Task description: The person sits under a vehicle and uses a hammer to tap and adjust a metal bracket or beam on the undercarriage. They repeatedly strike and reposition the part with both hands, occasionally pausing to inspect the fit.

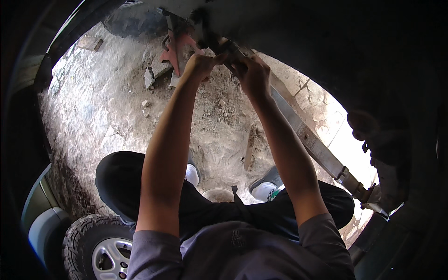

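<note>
Both grips are clenched: left hand (199, 65) and right hand (254, 74) on a metal fitting (227, 46) atop the leaf spring (308, 137); loosening seems underway, steady turning needed.

Red jack stand (173, 49) stands at 11 o'clock, left of both hands; leaf spring (317, 147) runs toward 4 o'clock; wheel (100, 247) at 7 o'clock.

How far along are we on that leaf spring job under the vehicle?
Done: the vehicle sits raised on a red metal jack stand, and a wheel with a knobby tyre lies off to the side. In hand: the left hand and right hand both grip the dark fitting at the upper end of the long flat steel leaf spring. Left: the spring's lower end looks attached; the fitting itself is too dark to judge.
</note>
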`<move>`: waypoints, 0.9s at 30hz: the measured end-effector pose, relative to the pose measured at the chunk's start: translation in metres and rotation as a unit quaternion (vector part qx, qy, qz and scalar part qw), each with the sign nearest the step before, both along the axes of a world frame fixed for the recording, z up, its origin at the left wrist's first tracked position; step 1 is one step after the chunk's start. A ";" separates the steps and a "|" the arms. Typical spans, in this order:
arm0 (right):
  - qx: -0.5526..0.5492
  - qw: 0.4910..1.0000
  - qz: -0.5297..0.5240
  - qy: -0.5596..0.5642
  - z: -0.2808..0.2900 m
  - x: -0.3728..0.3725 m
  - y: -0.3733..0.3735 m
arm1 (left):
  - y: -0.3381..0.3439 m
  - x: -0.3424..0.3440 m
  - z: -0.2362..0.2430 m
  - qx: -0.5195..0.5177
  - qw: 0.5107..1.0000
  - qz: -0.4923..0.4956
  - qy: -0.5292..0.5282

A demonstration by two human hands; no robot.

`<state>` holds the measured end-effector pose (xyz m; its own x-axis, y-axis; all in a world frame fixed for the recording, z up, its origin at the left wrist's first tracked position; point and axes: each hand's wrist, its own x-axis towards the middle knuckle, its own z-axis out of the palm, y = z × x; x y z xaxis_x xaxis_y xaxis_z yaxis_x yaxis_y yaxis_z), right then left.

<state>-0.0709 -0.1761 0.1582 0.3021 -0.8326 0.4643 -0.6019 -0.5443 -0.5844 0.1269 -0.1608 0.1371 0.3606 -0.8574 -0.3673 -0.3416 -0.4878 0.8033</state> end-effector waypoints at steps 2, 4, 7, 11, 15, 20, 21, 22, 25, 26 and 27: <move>0.021 1.000 0.001 0.008 -0.009 -0.016 0.008 | 0.002 0.001 0.001 0.005 1.000 0.008 -0.008; 0.025 1.000 0.008 0.018 -0.014 -0.039 0.015 | 0.004 -0.008 0.009 0.009 1.000 0.018 -0.012; 0.020 1.000 0.018 0.016 -0.011 -0.038 0.016 | 0.006 -0.006 0.008 -0.013 0.999 0.029 0.004; -0.009 1.000 0.016 0.022 -0.003 -0.015 0.000 | 0.004 -0.007 0.009 -0.009 1.000 0.001 -0.017; -0.021 1.000 0.012 0.005 -0.001 -0.002 -0.006 | 0.002 -0.005 0.006 -0.012 0.999 -0.002 -0.030; 0.019 0.999 0.017 0.043 -0.006 -0.025 0.007 | 0.005 -0.003 0.008 -0.014 0.999 -0.027 -0.030; 0.023 0.999 0.016 0.044 -0.007 -0.030 0.010 | 0.005 -0.002 0.007 -0.011 0.999 -0.025 -0.030; 0.027 0.999 0.019 0.036 -0.008 -0.034 0.014 | 0.004 -0.002 0.006 -0.007 0.999 -0.023 -0.030; 0.027 0.999 0.023 0.020 -0.009 -0.039 0.016 | 0.004 -0.003 0.009 -0.004 1.000 -0.009 -0.026; 0.018 0.999 0.023 0.023 -0.009 -0.037 0.012 | 0.003 -0.004 0.007 -0.023 1.000 -0.007 -0.010; 0.013 0.999 0.025 0.026 -0.012 -0.033 0.011 | 0.004 -0.003 0.008 -0.012 1.000 -0.009 -0.010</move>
